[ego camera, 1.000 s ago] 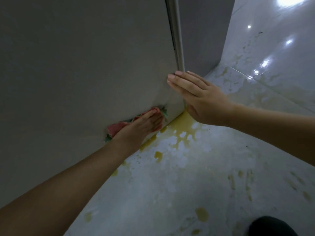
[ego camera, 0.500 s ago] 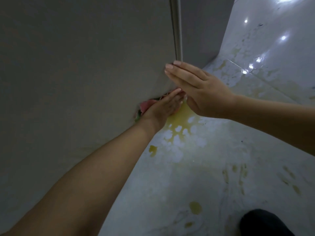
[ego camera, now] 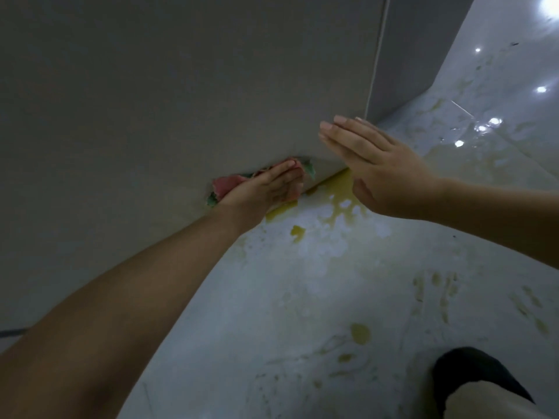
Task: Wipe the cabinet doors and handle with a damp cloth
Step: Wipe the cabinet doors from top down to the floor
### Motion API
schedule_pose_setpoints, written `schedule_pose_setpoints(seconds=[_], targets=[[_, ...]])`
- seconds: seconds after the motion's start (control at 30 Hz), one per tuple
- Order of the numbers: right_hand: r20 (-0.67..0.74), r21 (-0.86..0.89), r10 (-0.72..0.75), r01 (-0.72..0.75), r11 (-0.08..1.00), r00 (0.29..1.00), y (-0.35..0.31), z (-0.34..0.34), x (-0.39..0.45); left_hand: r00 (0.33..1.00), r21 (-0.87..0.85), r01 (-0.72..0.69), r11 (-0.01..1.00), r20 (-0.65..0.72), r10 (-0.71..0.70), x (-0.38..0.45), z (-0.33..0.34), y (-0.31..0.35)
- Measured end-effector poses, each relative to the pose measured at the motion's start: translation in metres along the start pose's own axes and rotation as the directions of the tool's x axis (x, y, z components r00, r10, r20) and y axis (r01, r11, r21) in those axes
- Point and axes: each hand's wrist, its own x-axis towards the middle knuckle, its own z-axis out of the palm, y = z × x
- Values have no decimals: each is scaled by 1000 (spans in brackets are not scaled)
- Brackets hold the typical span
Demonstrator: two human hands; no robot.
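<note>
Low down, cloth under left hand.

Grey cabinet door, flat and plain, standing upright, pink and green cloth crumpled against its lower edge, close to the floor

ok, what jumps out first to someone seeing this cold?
The left hand pressing a pink and green cloth flat against the bottom edge of the grey cabinet door. Beside it the right hand is held open near the door's lower corner. Below both, yellow stains spread across the glossy floor.
</note>
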Motion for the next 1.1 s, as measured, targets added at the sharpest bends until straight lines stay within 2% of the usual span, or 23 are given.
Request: schedule_pose_setpoints(seconds=[0.2, 0.43, 0.6, 0.77, 0.9, 1.1], targets=[[45, -81, -130, 134, 988, 990, -31, 15, 15, 999, -51, 26, 998, 23, -25, -77, 38, 42], [29, -178, -145, 148, 973, 989, -46, 29, 38, 991, -158, 133, 978, 18, -132, -138, 79, 92], [0, -244, -176, 171, 955, 984, -38, 39, 40, 984, -248, 176, 952, 14, -179, -126, 72, 89], [-25, -291, -200, 184, 939, 980, -34, 48, 39, 996, -253, 87, 963, 29, -83, -65, 32, 55], [-16, -307, -211, 196, 931, 977, -32, 48, 40, 995, -250, 101, 963, 30, -96, -22, 15, 44], [-18, -288, -163, 151, 946, 987, -45, 47, 37, 990, -177, 110, 978, -65, -123, -45, 32, 55]])
